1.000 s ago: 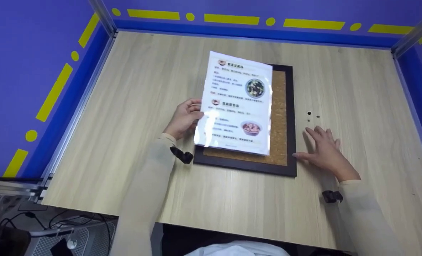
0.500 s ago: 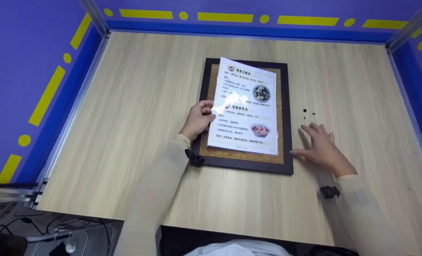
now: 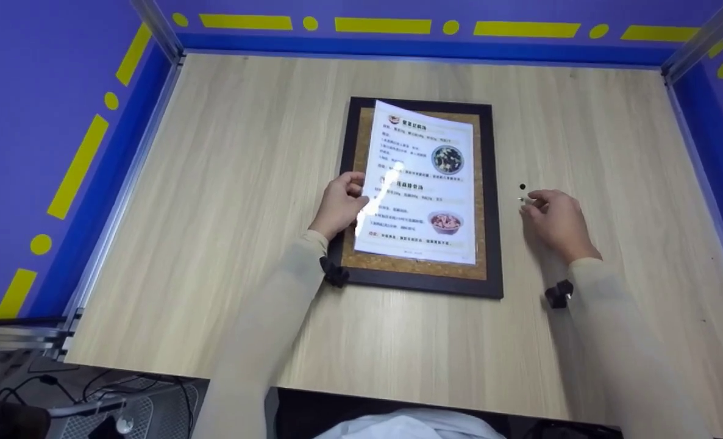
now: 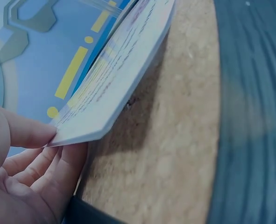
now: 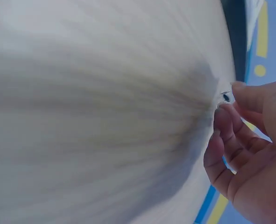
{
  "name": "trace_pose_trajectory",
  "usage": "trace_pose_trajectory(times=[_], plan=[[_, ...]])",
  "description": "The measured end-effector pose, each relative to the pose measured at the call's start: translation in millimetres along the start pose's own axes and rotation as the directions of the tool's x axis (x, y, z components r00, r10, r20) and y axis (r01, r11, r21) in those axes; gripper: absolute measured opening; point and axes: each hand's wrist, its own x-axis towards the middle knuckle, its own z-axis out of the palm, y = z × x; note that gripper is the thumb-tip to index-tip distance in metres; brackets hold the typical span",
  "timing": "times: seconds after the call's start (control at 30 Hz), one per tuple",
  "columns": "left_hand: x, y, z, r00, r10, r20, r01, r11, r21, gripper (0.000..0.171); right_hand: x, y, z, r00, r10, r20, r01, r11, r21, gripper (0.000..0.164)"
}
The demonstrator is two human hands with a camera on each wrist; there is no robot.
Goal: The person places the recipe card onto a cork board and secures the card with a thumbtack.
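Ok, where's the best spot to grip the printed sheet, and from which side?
I'd pinch the printed sheet by its left edge, near the middle, coming from the left, thumb above and fingers below. It looks thin, and the left wrist view shows it raised off the cork board there, leaving room underneath for fingers. The left hand pinches it there.

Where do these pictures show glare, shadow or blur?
Head view: a white glare streaks the left part of the printed sheet, washing out some text; left wrist view: a shadow falls on the cork board beneath the sheet; right wrist view: a blurry tabletop, with dark shadow near the right hand.
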Motion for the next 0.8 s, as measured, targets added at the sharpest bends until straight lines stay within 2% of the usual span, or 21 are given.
trace_pose_trajectory(times=[0.2, 0.37, 0.57, 0.7, 0.8], plan=[[-2.5, -2.5, -2.3, 1.0, -0.016, 0.023, 0.016, 1.0, 0.006, 0.042, 15, -1, 0, 0.998, 0.055, 0.035, -0.055, 0.998, -0.017, 0.038], [-1.4, -0.2, -4.3, 1.0, 0.016, 0.021, -0.017, 0.999, 0.032, 0.041, 21, -1, -1, 1.0, 0.023, 0.011, -0.023, 0.999, -0.033, 0.034], [-3.1, 4.4, -2.9, 0.998, 0.01, -0.068, 0.003, 0.982, 0.191, 0.035, 22, -1, 2, 1.0, 0.001, 0.016, -0.001, 0.999, -0.035, 0.031], [-2.8, 8.4, 0.0, 0.997, 0.0, -0.075, 0.023, 0.952, 0.304, 0.036, 22, 0, 2, 1.0, 0.006, 0.005, -0.006, 0.999, -0.04, 0.027], [-2.5, 11.6, 2.3, 0.997, 0.001, -0.073, 0.025, 0.934, 0.356, 0.037, 20, 1, 2, 1.0, 0.009, -0.009, -0.01, 0.999, -0.039, 0.025]])
